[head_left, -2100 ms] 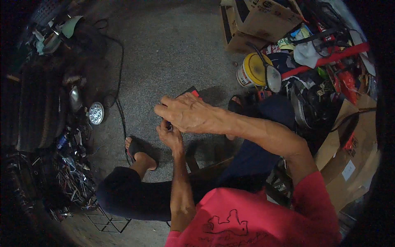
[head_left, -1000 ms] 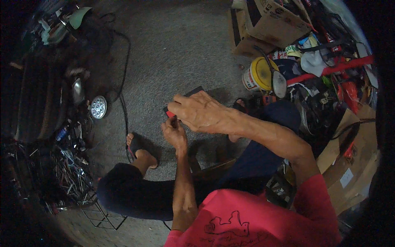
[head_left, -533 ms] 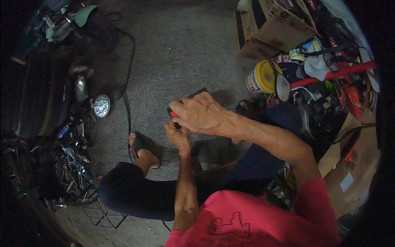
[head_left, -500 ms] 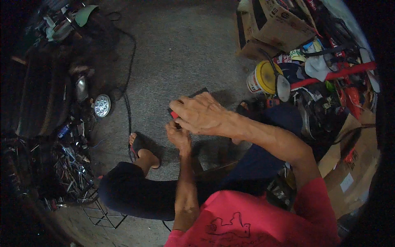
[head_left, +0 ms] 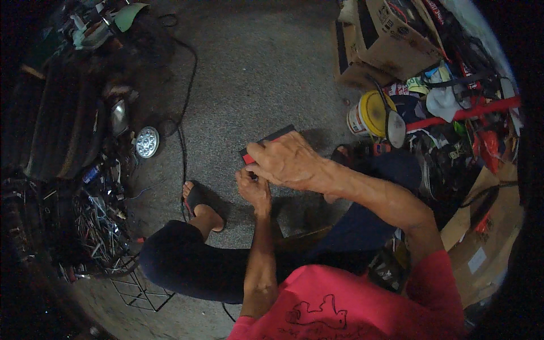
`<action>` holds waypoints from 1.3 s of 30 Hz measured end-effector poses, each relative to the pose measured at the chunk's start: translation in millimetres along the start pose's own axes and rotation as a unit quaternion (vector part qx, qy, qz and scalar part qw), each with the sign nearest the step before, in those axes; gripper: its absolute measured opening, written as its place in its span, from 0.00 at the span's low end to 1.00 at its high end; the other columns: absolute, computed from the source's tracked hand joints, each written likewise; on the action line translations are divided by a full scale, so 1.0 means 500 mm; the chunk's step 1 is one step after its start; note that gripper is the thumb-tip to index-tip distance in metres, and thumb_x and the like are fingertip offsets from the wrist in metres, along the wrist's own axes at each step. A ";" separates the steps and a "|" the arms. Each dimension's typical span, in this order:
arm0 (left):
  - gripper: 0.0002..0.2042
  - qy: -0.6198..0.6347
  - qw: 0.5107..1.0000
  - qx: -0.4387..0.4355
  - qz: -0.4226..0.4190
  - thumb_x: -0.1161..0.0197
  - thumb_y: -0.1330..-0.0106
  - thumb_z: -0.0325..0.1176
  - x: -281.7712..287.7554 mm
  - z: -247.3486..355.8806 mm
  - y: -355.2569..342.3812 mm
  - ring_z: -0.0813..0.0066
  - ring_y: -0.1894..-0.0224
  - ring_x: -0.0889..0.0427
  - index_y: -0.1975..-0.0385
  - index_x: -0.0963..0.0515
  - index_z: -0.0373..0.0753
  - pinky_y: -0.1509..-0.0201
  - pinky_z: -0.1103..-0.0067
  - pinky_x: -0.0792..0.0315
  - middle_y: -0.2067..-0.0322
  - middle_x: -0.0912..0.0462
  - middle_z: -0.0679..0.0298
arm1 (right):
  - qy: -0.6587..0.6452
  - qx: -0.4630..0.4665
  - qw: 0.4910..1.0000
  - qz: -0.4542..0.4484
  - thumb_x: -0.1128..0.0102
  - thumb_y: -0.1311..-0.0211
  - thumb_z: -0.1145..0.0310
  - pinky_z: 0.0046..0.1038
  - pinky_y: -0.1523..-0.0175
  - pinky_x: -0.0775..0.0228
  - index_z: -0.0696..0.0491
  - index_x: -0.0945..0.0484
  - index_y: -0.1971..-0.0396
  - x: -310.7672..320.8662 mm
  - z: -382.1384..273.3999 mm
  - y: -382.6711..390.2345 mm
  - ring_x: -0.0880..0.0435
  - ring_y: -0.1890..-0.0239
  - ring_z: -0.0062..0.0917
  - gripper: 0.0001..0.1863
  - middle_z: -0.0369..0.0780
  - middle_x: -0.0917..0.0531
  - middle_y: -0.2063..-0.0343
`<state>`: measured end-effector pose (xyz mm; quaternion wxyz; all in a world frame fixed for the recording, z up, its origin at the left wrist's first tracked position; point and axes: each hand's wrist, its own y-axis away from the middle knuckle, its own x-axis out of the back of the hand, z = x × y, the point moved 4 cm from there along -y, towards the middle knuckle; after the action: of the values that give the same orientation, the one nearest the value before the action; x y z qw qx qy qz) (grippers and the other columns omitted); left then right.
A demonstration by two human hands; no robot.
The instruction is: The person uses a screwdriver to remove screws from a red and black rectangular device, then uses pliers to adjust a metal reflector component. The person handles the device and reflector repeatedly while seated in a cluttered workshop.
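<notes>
I sit above a grey concrete floor with both hands together in front of me. My right hand [head_left: 287,161] lies across a flat black and red object [head_left: 271,139], its fingers curled over the near edge. Just below it, my left hand [head_left: 253,190] is closed with its fingertips pressed against the object's lower left corner; whether it pinches a small part there is hidden. Most of the object is covered by my right hand. My left foot in a sandal [head_left: 199,199] rests on the floor to the left of the hands.
A round lamp [head_left: 147,141] and a black cable [head_left: 182,122] lie at the left beside a heap of tools and wires [head_left: 93,221]. A yellow-lidded bucket [head_left: 367,113], cardboard boxes [head_left: 391,42] and red-handled gear [head_left: 464,110] crowd the right. A wire rack [head_left: 139,286] stands lower left.
My hands have stayed together on the black and red object, with only small shifts of the fingers. The view has tilted slightly.
</notes>
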<state>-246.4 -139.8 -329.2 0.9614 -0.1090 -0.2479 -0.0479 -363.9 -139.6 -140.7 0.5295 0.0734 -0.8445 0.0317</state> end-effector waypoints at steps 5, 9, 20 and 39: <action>0.09 -0.030 0.999 0.031 -0.034 0.38 0.45 0.31 0.000 -0.012 0.006 0.58 0.68 0.24 0.65 0.23 0.35 0.65 0.68 0.29 0.69 0.26 0.55 | 0.009 0.015 0.997 0.074 0.43 0.45 0.63 0.41 0.73 0.29 0.59 0.33 0.68 0.001 -0.002 0.006 0.20 0.73 0.42 0.14 0.47 0.25 0.73; 0.09 -0.012 0.999 0.033 -0.029 0.38 0.45 0.29 -0.004 -0.012 0.005 0.58 0.67 0.23 0.66 0.24 0.33 0.64 0.69 0.29 0.68 0.26 0.55 | 0.009 -0.001 0.999 0.054 0.43 0.45 0.65 0.41 0.73 0.30 0.59 0.33 0.68 -0.008 0.006 0.005 0.21 0.74 0.42 0.13 0.47 0.25 0.73; 0.13 0.126 0.985 0.102 0.051 0.35 0.47 0.29 -0.019 -0.054 0.020 0.68 0.72 0.27 0.64 0.29 0.33 0.67 0.73 0.31 0.73 0.27 0.59 | 0.014 0.030 0.992 0.125 0.44 0.44 0.64 0.38 0.76 0.30 0.59 0.33 0.69 0.005 0.004 0.005 0.20 0.77 0.42 0.13 0.47 0.24 0.75; 0.13 0.197 0.969 0.150 0.019 0.35 0.47 0.25 -0.020 -0.087 0.023 0.75 0.74 0.28 0.66 0.31 0.34 0.68 0.77 0.31 0.76 0.26 0.63 | 0.007 0.013 0.997 0.075 0.43 0.45 0.64 0.40 0.71 0.30 0.59 0.33 0.65 0.000 0.005 0.006 0.20 0.71 0.42 0.15 0.46 0.23 0.73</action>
<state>-233.3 -138.3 -373.3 0.9974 0.0432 -0.0561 -0.0123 -366.6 -137.2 -141.9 0.5302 0.0159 -0.8437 0.0827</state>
